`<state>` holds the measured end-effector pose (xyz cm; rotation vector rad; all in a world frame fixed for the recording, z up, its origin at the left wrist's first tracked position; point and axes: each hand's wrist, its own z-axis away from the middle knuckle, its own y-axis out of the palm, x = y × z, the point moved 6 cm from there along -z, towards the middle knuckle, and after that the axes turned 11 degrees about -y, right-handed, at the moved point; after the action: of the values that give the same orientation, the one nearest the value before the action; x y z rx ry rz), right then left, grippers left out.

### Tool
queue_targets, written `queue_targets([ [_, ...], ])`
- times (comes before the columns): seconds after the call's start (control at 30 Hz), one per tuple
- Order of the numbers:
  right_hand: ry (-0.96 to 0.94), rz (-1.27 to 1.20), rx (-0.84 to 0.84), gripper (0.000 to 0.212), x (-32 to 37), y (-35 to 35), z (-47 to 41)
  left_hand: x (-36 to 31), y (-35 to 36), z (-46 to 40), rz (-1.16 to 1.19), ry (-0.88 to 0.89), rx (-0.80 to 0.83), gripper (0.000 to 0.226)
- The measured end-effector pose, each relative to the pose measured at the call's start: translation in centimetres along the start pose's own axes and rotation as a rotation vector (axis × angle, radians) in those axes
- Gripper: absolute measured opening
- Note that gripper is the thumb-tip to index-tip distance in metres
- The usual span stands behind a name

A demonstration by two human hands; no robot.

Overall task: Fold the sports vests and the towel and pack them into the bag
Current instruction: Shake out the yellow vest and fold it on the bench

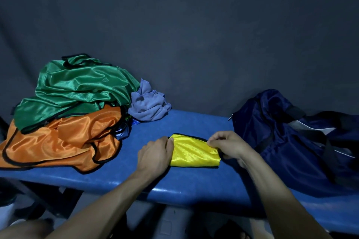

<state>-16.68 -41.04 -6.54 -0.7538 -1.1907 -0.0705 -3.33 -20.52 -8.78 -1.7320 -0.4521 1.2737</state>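
bag (303, 141): right end cut off by the picture's edge
orange vest (58, 141): partly hidden beneath the green vest (77, 87)

No text, label, brand, number or sign can be read anywhere (the fabrics show plain colours only).

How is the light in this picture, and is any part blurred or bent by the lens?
Head view: the light is dim and bluish, with a dark backdrop. Sheen glints on the green vest and orange vest. The yellow vest stands out brightest. The navy bag is nearly lost in shadow. The blue bench edge curves, as wide-angle lenses do. The forearms near the bottom look slightly soft.
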Motion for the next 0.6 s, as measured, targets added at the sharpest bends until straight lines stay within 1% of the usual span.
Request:
queue_targets([
  [0.1,0.084,-0.148,0.03,0.007,-0.1,-0.1,-0.3,0.0,-0.1,0.0,-0.023,0.005,-0.006,0.048],
  [0.2,0.11,-0.319,0.058,0.006,-0.2,-0.6,-1.0,-0.1,-0.2,0.1,-0.047,0.021,-0.011,0.048],
  [0.3,0.126,-0.431,0.149,0.012,-0.1,-0.5,-1.4,0.2,-0.1,0.1,-0.036,0.038,-0.005,0.047],
  [0.37,0.138,-0.46,0.185,0.009,0.1,-0.2,-1.5,0.3,-0.1,0.1,-0.033,0.04,-0.007,0.047],
  [0.43,0.165,-0.475,0.179,0.005,0.2,-0.2,-1.7,0.3,-0.1,0.1,-0.039,0.041,-0.016,0.047],
  [0.53,0.164,-0.461,0.188,0.016,0.2,-0.1,-2.4,0.3,-0.1,0.2,-0.049,0.044,-0.021,0.047],
  [0.6,0.107,-0.363,0.211,0.021,0.2,0.6,-2.8,0.3,-0.1,0.2,-0.049,0.046,-0.016,0.047],
])
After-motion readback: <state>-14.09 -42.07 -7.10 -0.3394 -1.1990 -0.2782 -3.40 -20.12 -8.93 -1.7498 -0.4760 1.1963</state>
